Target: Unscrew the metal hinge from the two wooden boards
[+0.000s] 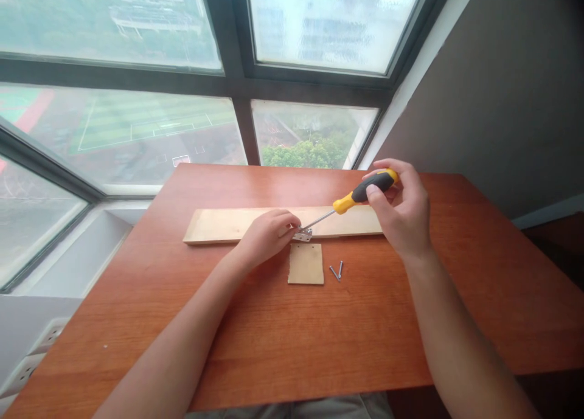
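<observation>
My right hand (pixel 401 209) is closed round the black and yellow handle of a screwdriver (pixel 360 191). Its shaft slants down to the left, and the tip meets a small metal hinge (pixel 302 235) at the front edge of a long pale wooden board (pixel 223 223). At the hinge, the fingers of my left hand (pixel 271 233) are pinched together; whether they grip the hinge or a screw there is too small to make out. Just in front of the hinge lies a small square wooden piece (pixel 306 264) with holes along its far edge.
Two loose screws (pixel 336 270) lie to the right of the square piece on the reddish-brown table (pixel 292 334). Windows (pixel 314 130) rise behind the table's far edge, and a grey wall (pixel 493 103) stands at the right. Wall sockets (pixel 27 367) show at lower left.
</observation>
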The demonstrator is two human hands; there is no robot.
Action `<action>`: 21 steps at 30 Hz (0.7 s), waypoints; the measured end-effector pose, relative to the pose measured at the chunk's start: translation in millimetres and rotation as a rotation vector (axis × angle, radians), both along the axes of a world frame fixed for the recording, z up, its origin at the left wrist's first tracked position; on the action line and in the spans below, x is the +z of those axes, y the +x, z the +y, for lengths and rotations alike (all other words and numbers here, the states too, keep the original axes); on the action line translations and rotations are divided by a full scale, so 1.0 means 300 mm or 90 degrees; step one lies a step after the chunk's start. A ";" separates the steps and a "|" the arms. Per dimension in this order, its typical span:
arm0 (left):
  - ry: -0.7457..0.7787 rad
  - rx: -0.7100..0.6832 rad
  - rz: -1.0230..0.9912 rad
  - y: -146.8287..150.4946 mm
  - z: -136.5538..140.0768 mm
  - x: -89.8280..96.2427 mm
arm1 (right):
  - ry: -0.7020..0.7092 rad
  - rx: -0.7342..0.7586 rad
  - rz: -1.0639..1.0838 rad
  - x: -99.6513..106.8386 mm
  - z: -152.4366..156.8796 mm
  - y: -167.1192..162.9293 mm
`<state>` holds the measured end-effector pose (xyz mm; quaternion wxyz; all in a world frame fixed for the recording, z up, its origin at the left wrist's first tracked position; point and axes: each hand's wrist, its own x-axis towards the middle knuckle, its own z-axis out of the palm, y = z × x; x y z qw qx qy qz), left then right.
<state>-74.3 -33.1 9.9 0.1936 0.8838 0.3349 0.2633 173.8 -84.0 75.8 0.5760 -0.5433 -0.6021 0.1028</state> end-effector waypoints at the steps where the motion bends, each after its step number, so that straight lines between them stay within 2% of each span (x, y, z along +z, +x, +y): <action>1: 0.003 -0.006 0.000 0.001 0.000 -0.001 | -0.011 -0.004 0.012 -0.020 0.002 0.003; 6: -0.014 -0.022 -0.031 0.007 -0.002 -0.005 | -0.042 -0.005 0.061 -0.072 0.013 0.016; 11: -0.080 0.010 -0.091 -0.002 -0.008 0.013 | -0.040 -0.009 0.118 -0.076 0.023 0.026; 14: -0.084 0.004 -0.102 -0.001 -0.022 0.045 | -0.032 -0.012 0.163 -0.074 0.032 0.043; 18: -0.066 -0.046 -0.036 0.050 -0.078 0.070 | -0.034 -0.017 0.222 -0.082 0.052 0.076; 21: 0.018 -0.116 0.090 0.116 -0.135 0.064 | -0.046 -0.020 0.260 -0.095 0.063 0.091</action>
